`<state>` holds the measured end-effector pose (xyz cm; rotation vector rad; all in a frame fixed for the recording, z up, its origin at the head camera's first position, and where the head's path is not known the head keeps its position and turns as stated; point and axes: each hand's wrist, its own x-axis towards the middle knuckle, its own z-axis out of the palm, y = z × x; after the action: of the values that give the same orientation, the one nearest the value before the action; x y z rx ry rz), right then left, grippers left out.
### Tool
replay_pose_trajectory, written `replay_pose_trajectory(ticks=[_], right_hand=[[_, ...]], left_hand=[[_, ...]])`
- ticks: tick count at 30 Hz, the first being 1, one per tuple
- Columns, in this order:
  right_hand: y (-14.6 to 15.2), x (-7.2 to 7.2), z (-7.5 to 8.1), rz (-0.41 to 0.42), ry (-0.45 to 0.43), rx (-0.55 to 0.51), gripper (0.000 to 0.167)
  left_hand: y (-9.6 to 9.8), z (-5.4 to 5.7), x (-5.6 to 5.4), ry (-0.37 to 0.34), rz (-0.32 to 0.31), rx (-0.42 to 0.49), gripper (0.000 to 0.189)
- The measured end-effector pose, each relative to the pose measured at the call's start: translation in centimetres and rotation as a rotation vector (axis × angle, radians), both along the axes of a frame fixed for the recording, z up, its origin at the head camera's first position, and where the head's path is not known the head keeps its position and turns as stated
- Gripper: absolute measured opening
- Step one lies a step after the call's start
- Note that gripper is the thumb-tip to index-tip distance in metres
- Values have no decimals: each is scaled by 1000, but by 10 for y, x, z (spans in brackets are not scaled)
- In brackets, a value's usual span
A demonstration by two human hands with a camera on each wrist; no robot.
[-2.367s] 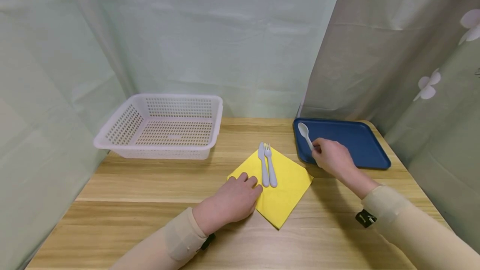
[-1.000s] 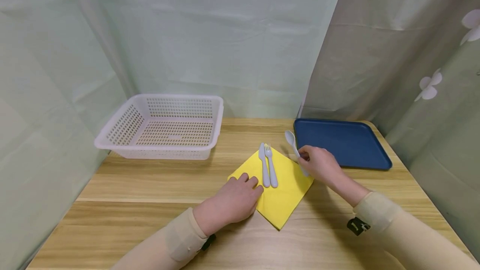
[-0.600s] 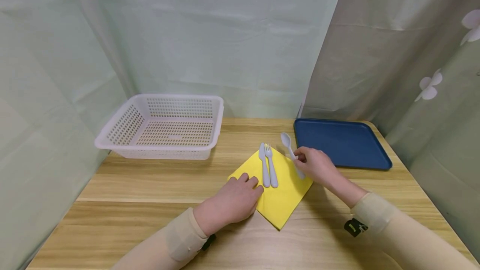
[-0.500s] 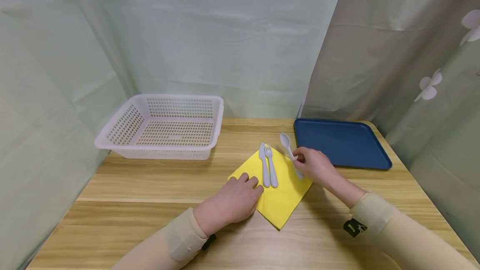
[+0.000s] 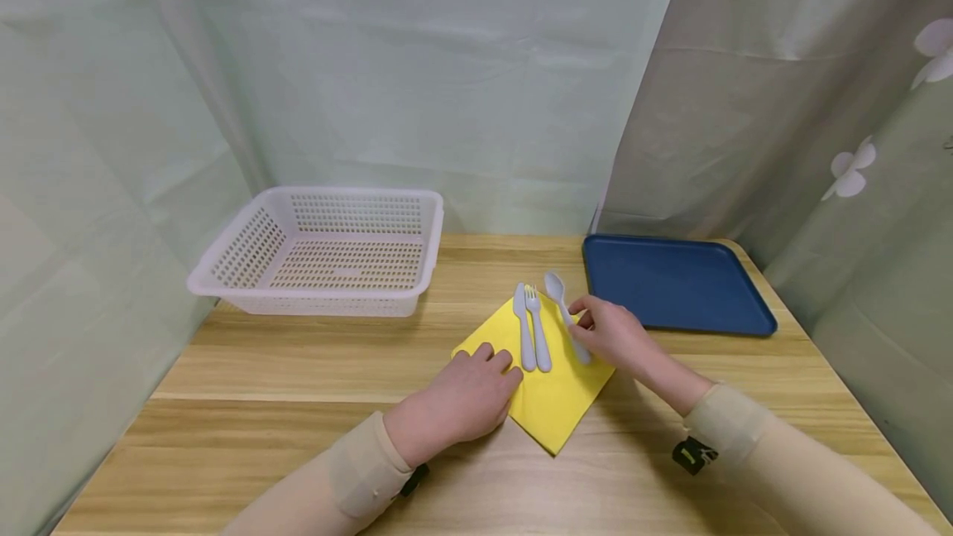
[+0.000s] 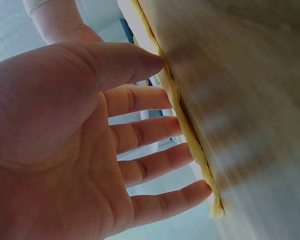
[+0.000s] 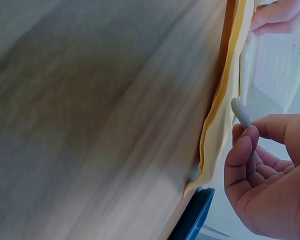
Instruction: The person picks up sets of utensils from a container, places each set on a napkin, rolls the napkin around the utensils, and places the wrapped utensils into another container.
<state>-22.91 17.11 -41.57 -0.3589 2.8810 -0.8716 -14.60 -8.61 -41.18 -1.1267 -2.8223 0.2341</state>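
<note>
A yellow napkin (image 5: 557, 404) lies with one corner toward me, a light grey knife (image 5: 524, 342) and fork (image 5: 540, 342) side by side on it. My right hand (image 5: 614, 337) pinches a matching spoon (image 5: 554, 287) by its handle, over the napkin's right part and to the right of the fork. In the right wrist view the handle end (image 7: 241, 113) sticks out from between thumb and fingers. My left hand (image 5: 467, 394) rests its fingertips on the napkin's left part; the left wrist view shows these fingers (image 6: 160, 165) spread and fairly straight along the folded edge (image 6: 190, 135).
A white plastic basket (image 5: 338, 294) with a slotted bottom stands at the back left of the wooden table (image 5: 275, 428). At the back right lies a blue tray (image 5: 681, 284). Pale curtains (image 5: 447, 89) hang behind and at both sides.
My right hand has carried the spoon from the blue tray leftward and toward me, over the napkin and closer to the fork. The left hand, knife and fork stay put.
</note>
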Motion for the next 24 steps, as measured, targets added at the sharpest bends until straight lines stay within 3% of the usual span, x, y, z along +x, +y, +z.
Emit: replay_pose_trajectory(ticks=[24], right_hand=[[-13,5,-8,7,-30,-74,29]], left_hand=[[0,0,0,-37,12,-9,14]])
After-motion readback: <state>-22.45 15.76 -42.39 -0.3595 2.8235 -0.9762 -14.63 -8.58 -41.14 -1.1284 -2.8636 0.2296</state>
